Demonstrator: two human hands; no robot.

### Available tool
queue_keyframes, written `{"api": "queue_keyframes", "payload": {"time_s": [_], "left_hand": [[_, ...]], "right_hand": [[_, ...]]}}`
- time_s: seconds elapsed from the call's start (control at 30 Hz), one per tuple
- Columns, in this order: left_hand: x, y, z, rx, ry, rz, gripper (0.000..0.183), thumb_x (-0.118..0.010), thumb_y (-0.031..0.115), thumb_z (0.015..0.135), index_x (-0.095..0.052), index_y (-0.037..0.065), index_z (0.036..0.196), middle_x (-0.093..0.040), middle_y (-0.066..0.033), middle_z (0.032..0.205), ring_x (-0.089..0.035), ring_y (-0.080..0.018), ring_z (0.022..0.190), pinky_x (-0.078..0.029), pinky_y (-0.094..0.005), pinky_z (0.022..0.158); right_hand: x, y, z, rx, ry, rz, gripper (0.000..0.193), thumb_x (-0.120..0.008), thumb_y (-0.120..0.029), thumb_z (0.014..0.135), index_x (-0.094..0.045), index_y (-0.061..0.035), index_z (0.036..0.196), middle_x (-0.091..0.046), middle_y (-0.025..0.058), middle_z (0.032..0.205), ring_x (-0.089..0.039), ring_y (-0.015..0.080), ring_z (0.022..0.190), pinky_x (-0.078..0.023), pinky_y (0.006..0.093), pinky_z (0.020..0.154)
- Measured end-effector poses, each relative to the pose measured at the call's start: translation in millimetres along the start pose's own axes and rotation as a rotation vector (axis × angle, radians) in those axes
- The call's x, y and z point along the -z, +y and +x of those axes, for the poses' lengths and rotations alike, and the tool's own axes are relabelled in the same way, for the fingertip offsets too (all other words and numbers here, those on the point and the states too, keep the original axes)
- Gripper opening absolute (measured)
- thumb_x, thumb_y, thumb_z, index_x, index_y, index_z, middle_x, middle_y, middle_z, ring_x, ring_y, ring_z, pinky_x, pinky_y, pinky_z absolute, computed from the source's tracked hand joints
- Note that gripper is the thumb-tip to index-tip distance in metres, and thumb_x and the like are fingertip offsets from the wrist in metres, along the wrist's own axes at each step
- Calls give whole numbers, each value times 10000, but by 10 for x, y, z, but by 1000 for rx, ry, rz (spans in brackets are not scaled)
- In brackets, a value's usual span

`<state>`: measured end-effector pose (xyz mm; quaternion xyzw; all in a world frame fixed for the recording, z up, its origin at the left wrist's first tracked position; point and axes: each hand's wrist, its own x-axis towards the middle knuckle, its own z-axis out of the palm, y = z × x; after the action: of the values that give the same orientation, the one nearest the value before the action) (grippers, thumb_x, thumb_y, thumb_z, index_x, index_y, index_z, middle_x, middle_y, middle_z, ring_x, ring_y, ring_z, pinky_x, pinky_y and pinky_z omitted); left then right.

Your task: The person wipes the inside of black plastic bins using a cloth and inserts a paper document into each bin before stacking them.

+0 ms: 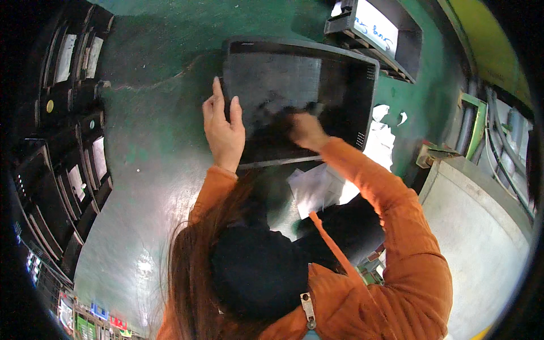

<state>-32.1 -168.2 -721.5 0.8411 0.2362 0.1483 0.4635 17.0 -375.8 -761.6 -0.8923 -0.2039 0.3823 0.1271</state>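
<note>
A black plastic bin [340, 116] with raised walls and small holes at its right corners lies in front of me. My left hand [224, 133] is at its left wall, with the thumb over the rim and the stretched fingers along the outside. Inside the bin, my right hand [309, 131] is closed and blurred by motion. Small dark pieces [271, 116] lie by its fingertips, and their kind cannot be made out. What the right fingers hold is hidden.
White papers [317, 190] lie between the bin and my body. Torn white scraps [381, 133] are on the green floor [153, 107]. A dark bin with a white sheet [375, 27] stands at the far right. Black bins [71, 130] line the left; a pale cabinet [473, 226] stands right.
</note>
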Motion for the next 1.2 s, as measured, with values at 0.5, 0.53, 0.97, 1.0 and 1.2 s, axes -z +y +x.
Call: {"api": "queue_keyframes", "payload": {"time_s": [0.5, 0.53, 0.97, 1.0, 1.2], "left_hand": [[116, -6, 21, 6, -39, 60, 460, -508, 184, 898, -398, 78, 1332, -545, -185, 982, -550, -324, 897, -435, -383, 796], [118, 1, 6, 6, -45, 55, 468, -505, 187, 899, -388, 76, 1338, -534, -189, 989, -545, -327, 897, -438, -386, 793], [103, 68, 37, 13, -80, 79, 584, -552, 123, 847, -312, 100, 1379, -493, -191, 1040, -534, -357, 927, -446, -409, 803], [63, 67, 55, 11, -104, 70, 609, -555, 100, 833, -298, 104, 1384, -491, -192, 1045, -533, -361, 932, -447, -411, 805], [36, 122, 32, 7, -147, 99, 718, -557, -5, 763, -249, 111, 1401, -484, -195, 1050, -525, -382, 935, -445, -412, 810]], "right_hand": [[534, 392, 436, -140, 688, -105, 297, -549, -35, 722, -553, -44, 1019, -548, 164, 1077, -580, 335, 937, -487, 404, 781], [575, 371, 562, -229, 778, -77, 293, -560, -34, 718, -544, -39, 1011, -563, 163, 1033, -582, 336, 920, -489, 406, 767], [1647, 337, -301, 137, 1005, 375, 173, -567, -66, 703, -663, -78, 846, -615, 102, 929, -569, 240, 921, -429, 339, 867], [1791, 509, -313, 21, 1096, 300, 120, -591, -103, 768, -650, -72, 868, -614, 94, 939, -573, 240, 903, -445, 326, 830], [1298, -760, 907, 266, 1107, 12, 122, -667, -214, 706, -667, -134, 797, -608, 87, 860, -570, 271, 877, -481, 387, 745]]}}
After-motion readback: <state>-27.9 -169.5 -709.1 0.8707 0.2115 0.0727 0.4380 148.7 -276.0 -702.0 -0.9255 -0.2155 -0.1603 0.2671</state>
